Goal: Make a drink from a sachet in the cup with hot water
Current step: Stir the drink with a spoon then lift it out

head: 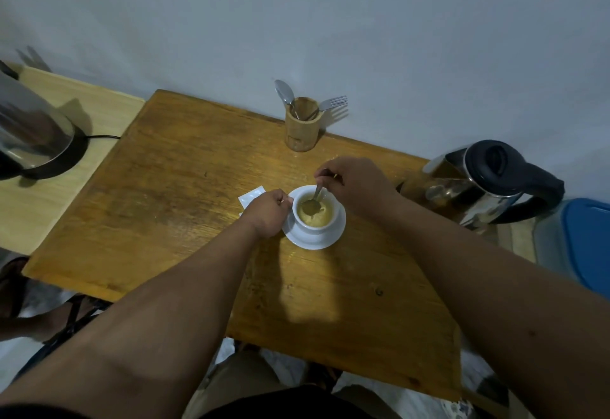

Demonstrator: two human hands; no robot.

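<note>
No readable labels anywhere. White cup [315, 212] holds pale yellowish drink; left hand [267, 212] grips its handle. Right hand [351, 184], just above the cup, pinches the spoon [313, 199].

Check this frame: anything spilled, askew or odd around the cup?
Nothing stands out. The cup sits upright on its saucer, no spill visible; left hand steadies it, right hand stirs with a spoon.

Cup [315, 220] and saucer [325, 237]: white; drink pale yellow-tan. Sachet [250, 196]: white. Table [185, 194]: orange-brown, wood-grained. Utensil holder [302, 129]: light wood. Kettle [488, 184]: silver, black lid and handle. Wall [330, 22]: grey-white. Lid [591, 240]: blue.
</note>
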